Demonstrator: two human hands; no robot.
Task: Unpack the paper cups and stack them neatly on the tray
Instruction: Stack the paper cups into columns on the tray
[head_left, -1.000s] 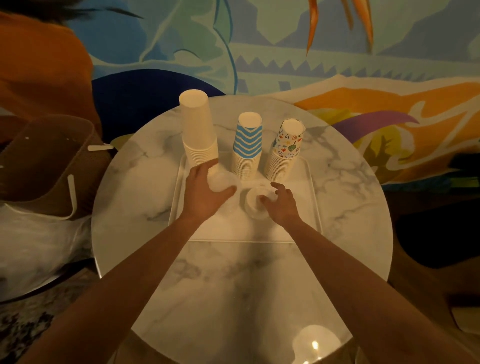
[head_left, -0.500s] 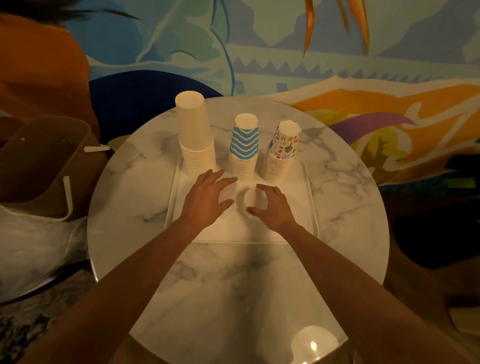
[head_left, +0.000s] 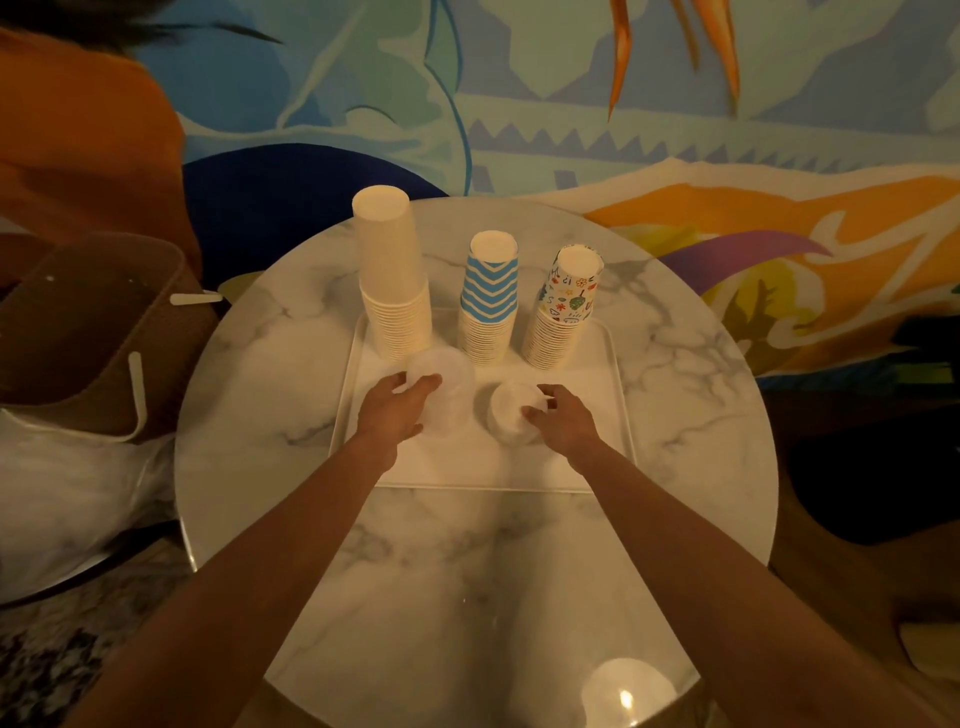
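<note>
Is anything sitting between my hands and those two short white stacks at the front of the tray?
Nothing visible. The left hand already rests on the larger white stack, and the right hand touches the smaller one. The three tall cup stacks stand behind them on the tray.

A round marble table (head_left: 675, 415) stands before a painted mural (head_left: 571, 104) (brown basket (head_left: 78, 332) at left).

Plain white stack (head_left: 393, 291); blue-zigzag stack (head_left: 489, 296); multicoloured doodle stack (head_left: 565, 306); white tray (head_left: 613, 415); grey-veined marble table (head_left: 467, 571).
</note>
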